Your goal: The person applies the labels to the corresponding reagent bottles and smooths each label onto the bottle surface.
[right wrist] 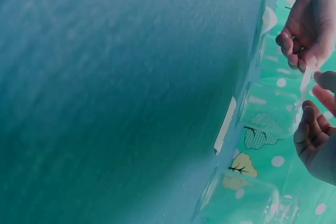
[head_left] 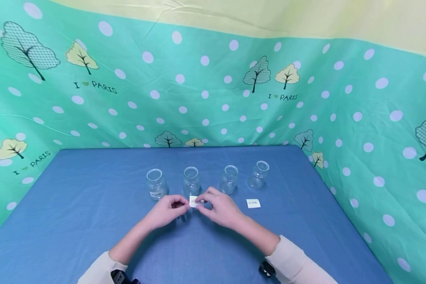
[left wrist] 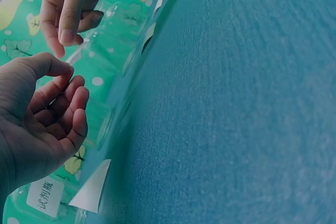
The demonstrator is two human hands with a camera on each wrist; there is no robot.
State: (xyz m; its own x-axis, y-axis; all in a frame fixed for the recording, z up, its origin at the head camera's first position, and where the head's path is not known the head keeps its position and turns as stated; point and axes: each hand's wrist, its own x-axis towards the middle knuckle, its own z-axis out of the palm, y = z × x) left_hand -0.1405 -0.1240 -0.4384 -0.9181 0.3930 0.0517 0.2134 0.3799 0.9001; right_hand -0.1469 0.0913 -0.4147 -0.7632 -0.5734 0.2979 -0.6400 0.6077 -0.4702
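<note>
A small white label (head_left: 194, 201) is pinched between the left hand (head_left: 167, 211) and the right hand (head_left: 220, 207) above the blue desk (head_left: 92, 221). Four clear glass jars (head_left: 191, 181) are lined up just behind the hands, and the leftmost jar (head_left: 156, 184) is already labelled. A second label (head_left: 253, 203) is seen lying flat near the rightmost jar (head_left: 258, 175).

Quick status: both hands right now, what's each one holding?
Left hand: pinching the small white label.
Right hand: pinching the same label from the other side.
</note>
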